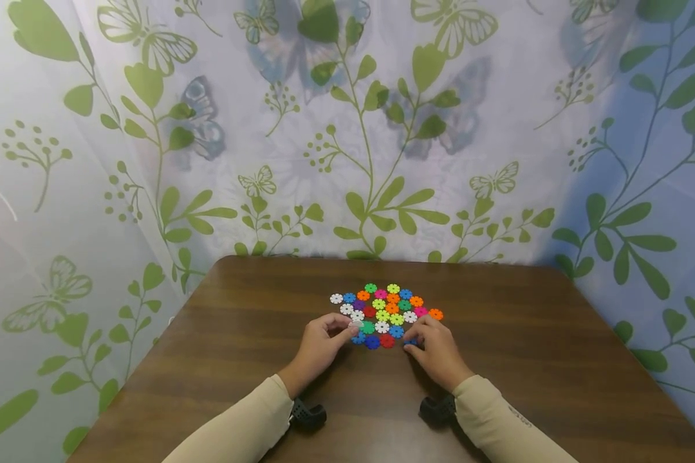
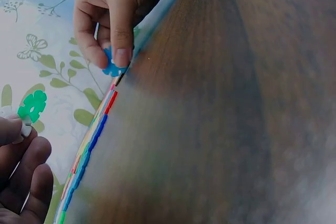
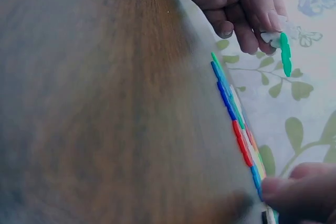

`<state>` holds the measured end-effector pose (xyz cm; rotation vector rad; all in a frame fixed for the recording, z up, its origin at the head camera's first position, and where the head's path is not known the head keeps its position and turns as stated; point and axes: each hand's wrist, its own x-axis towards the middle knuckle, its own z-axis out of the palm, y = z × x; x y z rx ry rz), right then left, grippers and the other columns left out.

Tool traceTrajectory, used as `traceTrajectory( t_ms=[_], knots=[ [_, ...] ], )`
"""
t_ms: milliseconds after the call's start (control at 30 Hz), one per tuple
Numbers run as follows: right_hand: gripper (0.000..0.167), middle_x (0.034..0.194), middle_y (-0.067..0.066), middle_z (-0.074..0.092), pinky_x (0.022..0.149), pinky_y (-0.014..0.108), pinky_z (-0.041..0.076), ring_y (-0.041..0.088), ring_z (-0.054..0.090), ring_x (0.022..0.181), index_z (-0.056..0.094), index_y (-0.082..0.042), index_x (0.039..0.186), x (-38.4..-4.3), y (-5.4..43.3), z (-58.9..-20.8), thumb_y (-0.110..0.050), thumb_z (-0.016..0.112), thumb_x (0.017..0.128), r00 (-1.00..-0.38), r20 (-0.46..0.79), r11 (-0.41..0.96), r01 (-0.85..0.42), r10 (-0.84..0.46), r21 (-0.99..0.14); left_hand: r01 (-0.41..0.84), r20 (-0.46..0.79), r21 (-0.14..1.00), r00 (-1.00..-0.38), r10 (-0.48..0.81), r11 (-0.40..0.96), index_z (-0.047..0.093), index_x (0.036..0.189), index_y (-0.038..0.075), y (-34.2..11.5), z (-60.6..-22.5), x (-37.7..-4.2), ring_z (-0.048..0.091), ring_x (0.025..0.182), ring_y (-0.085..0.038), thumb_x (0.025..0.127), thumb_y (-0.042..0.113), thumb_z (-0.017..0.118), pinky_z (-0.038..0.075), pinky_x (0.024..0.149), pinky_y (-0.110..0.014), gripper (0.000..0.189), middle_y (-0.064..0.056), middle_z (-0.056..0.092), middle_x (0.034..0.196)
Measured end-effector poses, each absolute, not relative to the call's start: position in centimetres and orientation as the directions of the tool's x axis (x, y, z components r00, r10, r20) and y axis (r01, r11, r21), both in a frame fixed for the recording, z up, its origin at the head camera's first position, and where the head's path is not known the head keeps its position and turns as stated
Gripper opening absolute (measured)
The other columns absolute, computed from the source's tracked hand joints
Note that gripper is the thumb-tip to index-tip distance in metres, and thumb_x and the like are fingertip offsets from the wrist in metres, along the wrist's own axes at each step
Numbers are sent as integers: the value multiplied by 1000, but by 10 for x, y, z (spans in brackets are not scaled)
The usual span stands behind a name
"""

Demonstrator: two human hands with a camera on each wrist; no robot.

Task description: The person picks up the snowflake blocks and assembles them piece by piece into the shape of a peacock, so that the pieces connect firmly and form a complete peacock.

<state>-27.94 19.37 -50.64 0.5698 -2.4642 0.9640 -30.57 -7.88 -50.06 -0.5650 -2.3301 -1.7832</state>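
Observation:
My left hand [image 1: 322, 343] pinches a white notched flower disc [image 3: 272, 38] between thumb and fingers. A green flower disc [image 2: 32, 106] is joined to that white one at an angle, and the pair is held above the table. My right hand [image 1: 435, 352] is low at the right edge of the disc group, pinching a blue flower disc [image 2: 112, 65] by thumb and finger. Between and beyond the hands lie several loose discs, among them a red disc [image 1: 387, 341] and a dark blue disc [image 1: 372, 342]. In the right wrist view, the right fingertips [image 3: 275, 187] partly hide the nearest discs.
The discs lie flat on a brown wooden table [image 1: 255, 308], with an orange disc [image 1: 435, 314] at the group's right end and a white disc [image 1: 336, 298] at the left. A patterned curtain [image 1: 301, 161] hangs behind the table. Dark wrist devices [image 1: 309, 415] sit under both sleeves.

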Motion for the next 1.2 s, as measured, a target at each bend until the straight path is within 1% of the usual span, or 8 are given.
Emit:
traceTrajectory(
  t_ms=[100,233,467,567,767,867,967,1200],
  knots=[
    [23,96,-1,61,69,29,57,13,58,75,78,-7,90,-281,193,-505,4,94,76,-811,565,648,-514,-154,-561,389,346,893,-915,209,228,75,103,-3,-76,-488,-298,70,87,-30,95,3,78,59,84,-36,11,-14,77,98],
    [24,106,3,65,76,35,61,16,66,83,77,-1,99,-282,193,-501,4,91,79,-800,587,578,-538,-122,-614,408,360,886,-905,226,219,74,102,-5,-75,-477,-289,71,86,-30,95,1,78,58,82,-30,9,-15,77,97],
    [23,118,9,67,85,32,60,25,70,102,79,-2,113,-276,181,-489,-3,84,91,-848,517,319,-524,-114,-790,435,379,879,-886,268,195,79,101,9,-79,-504,-307,72,86,-16,94,17,83,59,82,-29,11,3,78,95],
    [21,119,9,68,86,31,59,26,69,104,79,-5,114,-273,175,-485,-6,83,93,-853,505,251,-522,-135,-815,470,404,859,-865,298,203,80,102,12,-79,-503,-308,73,85,-16,95,20,83,60,81,-32,11,6,78,95],
    [26,117,21,68,85,39,60,38,68,104,75,6,113,-271,167,-488,14,78,88,-815,544,184,-577,-200,-796,498,414,836,-847,332,229,83,101,16,-77,-502,-306,72,86,-13,94,24,84,60,81,-31,11,11,77,95],
    [28,116,23,67,85,48,59,40,68,103,73,9,112,-271,164,-490,18,78,85,-794,569,157,-603,-214,-783,509,425,832,-841,334,222,82,101,14,-77,-503,-305,71,85,-13,93,19,84,60,80,-30,9,8,77,95],
    [27,115,20,69,85,53,59,37,69,102,75,6,111,-270,162,-490,15,80,86,-782,585,161,-620,-218,-768,520,435,827,-834,341,216,82,102,11,-75,-503,-304,71,83,-14,93,12,83,60,78,-29,9,2,78,96],
    [22,115,13,70,86,50,59,31,71,102,78,-1,108,-265,160,-488,3,84,88,-796,568,175,-602,-208,-779,516,430,827,-836,343,222,80,102,0,-72,-487,-290,69,78,-16,92,-1,81,60,76,-28,10,-16,78,96]
  ],
)
